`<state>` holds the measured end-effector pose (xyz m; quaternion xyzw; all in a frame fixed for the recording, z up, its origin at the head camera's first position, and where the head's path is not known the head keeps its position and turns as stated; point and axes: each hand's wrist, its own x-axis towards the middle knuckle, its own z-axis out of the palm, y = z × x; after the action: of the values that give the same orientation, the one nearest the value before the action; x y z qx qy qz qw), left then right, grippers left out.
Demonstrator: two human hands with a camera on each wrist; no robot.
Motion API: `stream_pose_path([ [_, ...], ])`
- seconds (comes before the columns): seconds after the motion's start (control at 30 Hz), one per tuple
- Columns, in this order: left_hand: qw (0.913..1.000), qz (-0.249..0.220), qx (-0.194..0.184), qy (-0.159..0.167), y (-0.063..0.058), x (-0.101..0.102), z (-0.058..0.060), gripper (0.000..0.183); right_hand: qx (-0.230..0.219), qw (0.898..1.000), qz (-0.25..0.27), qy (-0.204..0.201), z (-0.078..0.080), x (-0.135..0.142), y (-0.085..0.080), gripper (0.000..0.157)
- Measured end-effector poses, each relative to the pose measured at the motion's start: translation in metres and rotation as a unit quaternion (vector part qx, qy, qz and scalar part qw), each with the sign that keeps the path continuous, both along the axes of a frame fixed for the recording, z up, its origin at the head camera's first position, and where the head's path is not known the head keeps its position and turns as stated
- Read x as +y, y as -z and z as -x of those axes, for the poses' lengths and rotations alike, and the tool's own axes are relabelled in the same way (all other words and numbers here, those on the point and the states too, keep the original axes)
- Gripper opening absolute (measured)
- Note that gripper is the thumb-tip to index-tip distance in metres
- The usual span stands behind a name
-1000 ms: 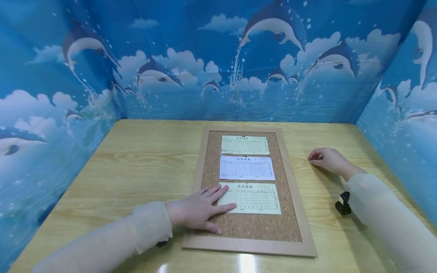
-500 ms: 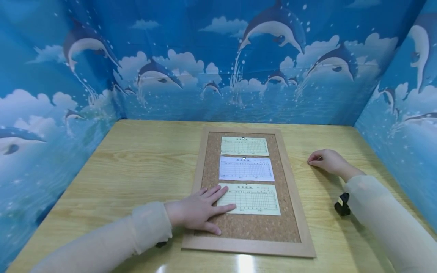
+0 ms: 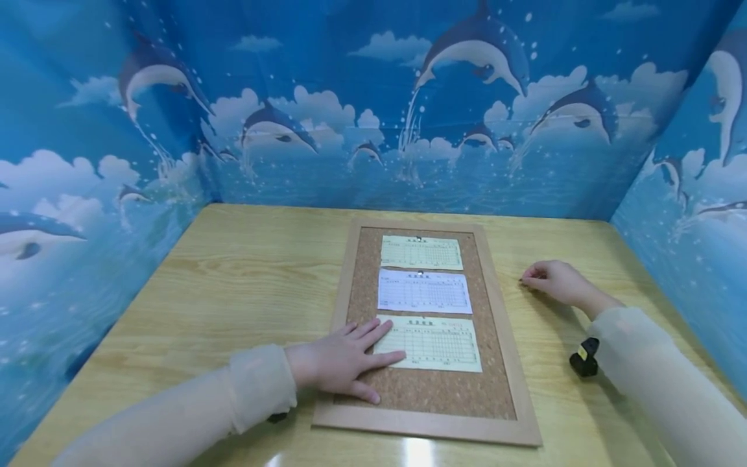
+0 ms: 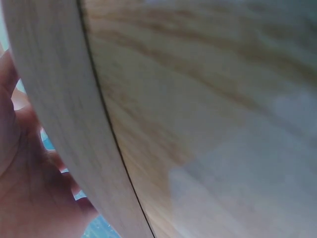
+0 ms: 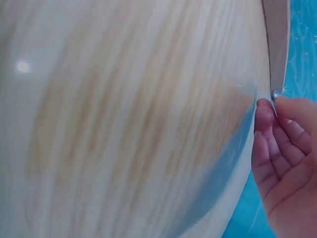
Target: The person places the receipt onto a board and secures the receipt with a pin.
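My left hand point(image 3: 344, 363) lies with spread fingers on the left part of the lowest slip, a pale green printed form point(image 3: 443, 347), and on the wood-framed corkboard point(image 3: 432, 425). A white form point(image 3: 424, 295) and another pale green form point(image 3: 421, 254) are fixed above it, each with a small shiny tack at its top edge. Whether the dark speck atop the lowest slip is a tack, I cannot tell. Right of the board, my right hand point(image 3: 557, 282) pinches a small silvery thumbtack point(image 5: 274, 95) between thumb and fingertips, just above the table.
The wood-grain table point(image 3: 251, 279) runs around the board on all sides. Blue dolphin-print curtains point(image 3: 338, 162) enclose its back and both sides. A black wrist camera point(image 3: 584, 357) sits beneath the right sleeve.
My right hand has shifted slightly left toward the board, and the tack now shows at its fingertips. The left hand has stayed in place on the slip. The head view has tilted slightly.
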<state>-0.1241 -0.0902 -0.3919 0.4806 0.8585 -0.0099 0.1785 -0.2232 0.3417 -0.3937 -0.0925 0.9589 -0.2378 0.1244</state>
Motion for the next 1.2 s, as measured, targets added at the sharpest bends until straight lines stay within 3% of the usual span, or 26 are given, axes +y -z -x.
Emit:
stream_pose_path([
  [0.23, 1.0, 0.002, -0.001, 0.003, -0.001, 0.001, -0.001, 0.073, -0.051, 0.996, 0.072, 0.014, -0.002, -0.001, 0.003, 0.022],
  [0.53, 1.0, 0.004, -0.001, 0.003, -0.001, 0.0, -0.002, 0.073, -0.086, 0.982, 0.166, 0.02, -0.005, -0.012, 0.004, 0.023],
  [1.2, 1.0, 0.005, 0.003, -0.001, -0.003, 0.001, -0.002, 0.073, -0.085, 0.983, 0.163, 0.014, -0.011, -0.047, -0.011, 0.028],
])
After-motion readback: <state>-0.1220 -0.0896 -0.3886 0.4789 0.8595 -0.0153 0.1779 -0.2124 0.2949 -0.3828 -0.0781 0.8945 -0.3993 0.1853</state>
